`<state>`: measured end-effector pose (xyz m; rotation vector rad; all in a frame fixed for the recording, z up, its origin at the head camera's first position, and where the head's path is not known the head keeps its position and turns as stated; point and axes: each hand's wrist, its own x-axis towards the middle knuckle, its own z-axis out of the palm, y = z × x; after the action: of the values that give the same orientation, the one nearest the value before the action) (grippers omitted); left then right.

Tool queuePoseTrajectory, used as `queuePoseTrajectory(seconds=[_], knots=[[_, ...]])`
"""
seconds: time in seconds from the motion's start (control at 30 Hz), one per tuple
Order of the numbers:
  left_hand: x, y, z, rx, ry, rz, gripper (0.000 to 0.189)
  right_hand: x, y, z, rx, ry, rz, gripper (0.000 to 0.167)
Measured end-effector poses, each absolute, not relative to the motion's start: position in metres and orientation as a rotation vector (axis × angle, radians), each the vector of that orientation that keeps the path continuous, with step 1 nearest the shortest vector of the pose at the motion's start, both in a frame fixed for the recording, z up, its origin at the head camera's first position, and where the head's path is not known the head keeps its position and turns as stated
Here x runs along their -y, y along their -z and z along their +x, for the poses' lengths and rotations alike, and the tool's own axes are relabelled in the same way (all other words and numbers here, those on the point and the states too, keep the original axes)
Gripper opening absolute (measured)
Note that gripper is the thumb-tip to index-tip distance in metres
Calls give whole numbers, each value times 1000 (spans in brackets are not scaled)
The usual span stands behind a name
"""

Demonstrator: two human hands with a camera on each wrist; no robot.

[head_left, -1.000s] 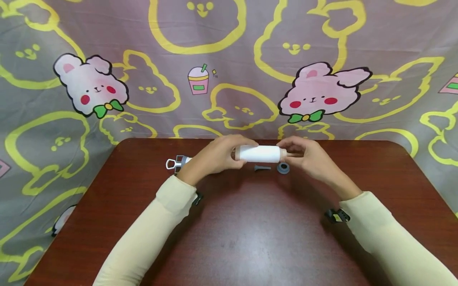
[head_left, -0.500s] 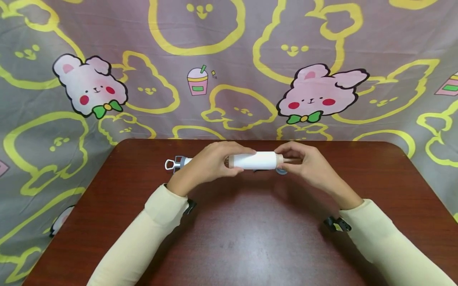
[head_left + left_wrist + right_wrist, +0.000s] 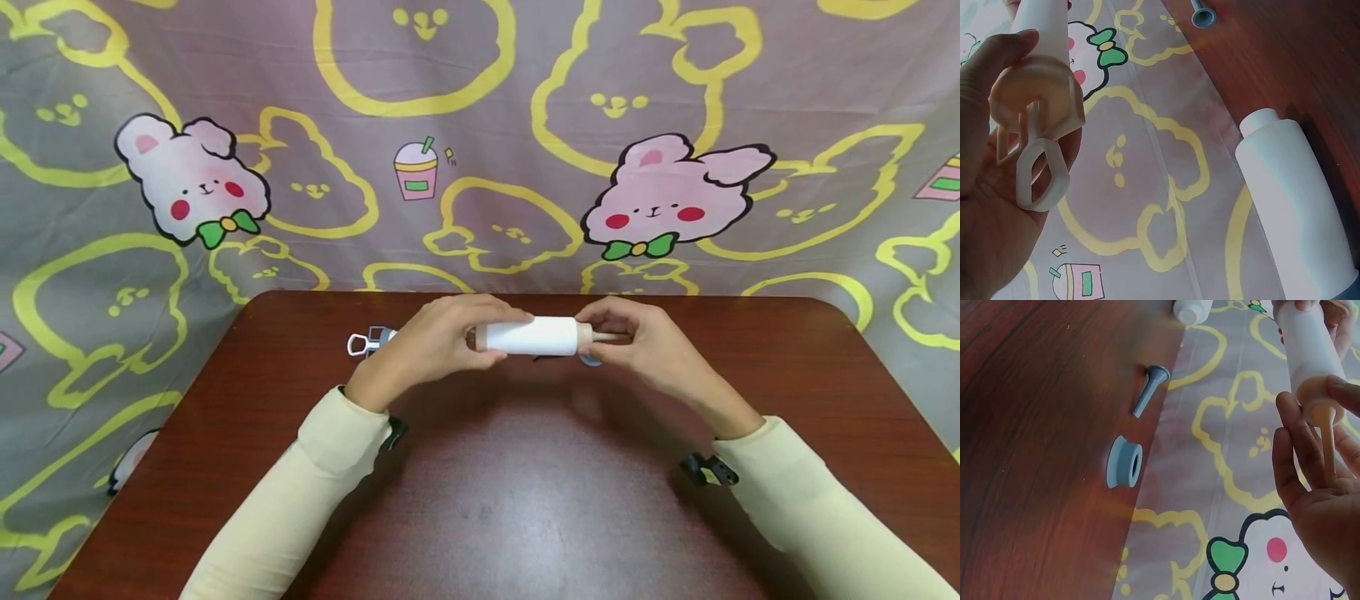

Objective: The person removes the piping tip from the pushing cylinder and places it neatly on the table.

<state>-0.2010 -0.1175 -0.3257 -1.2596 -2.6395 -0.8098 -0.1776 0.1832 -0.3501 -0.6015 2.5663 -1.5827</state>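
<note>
Both hands hold a white syringe-like tube (image 3: 536, 336) level above the far part of the table. My left hand (image 3: 442, 333) grips its left end, where the left wrist view shows a beige collar (image 3: 1038, 87) with side loops and a pale ring handle (image 3: 1041, 175). With thumb and fingers, my right hand (image 3: 648, 333) pinches the beige cap (image 3: 1316, 394) at the other end. A thin beige nozzle (image 3: 1327, 450) sticks out from that cap towards the right palm. The tube's middle is uncovered between the hands.
A second white tube (image 3: 1300, 212) lies on the table behind my left hand, its white ring handle (image 3: 358, 343) showing. A grey flared nozzle (image 3: 1152, 384) and a grey ring cap (image 3: 1125, 464) lie beyond the held tube. Patterned cloth (image 3: 480, 150) hangs behind the table (image 3: 525, 500).
Both hands have brought the tube slightly lower and to the left in the head view, where it now covers most of the grey nozzle and ring cap. Over the last half second they barely move.
</note>
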Motion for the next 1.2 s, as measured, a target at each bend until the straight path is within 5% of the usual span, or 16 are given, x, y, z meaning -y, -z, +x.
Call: queuePoseTrajectory(seconds=[1.2], knots=[[121,320,-212,2654,959,-1290,46,-183,351,-177,-2626,1565,-663,29]])
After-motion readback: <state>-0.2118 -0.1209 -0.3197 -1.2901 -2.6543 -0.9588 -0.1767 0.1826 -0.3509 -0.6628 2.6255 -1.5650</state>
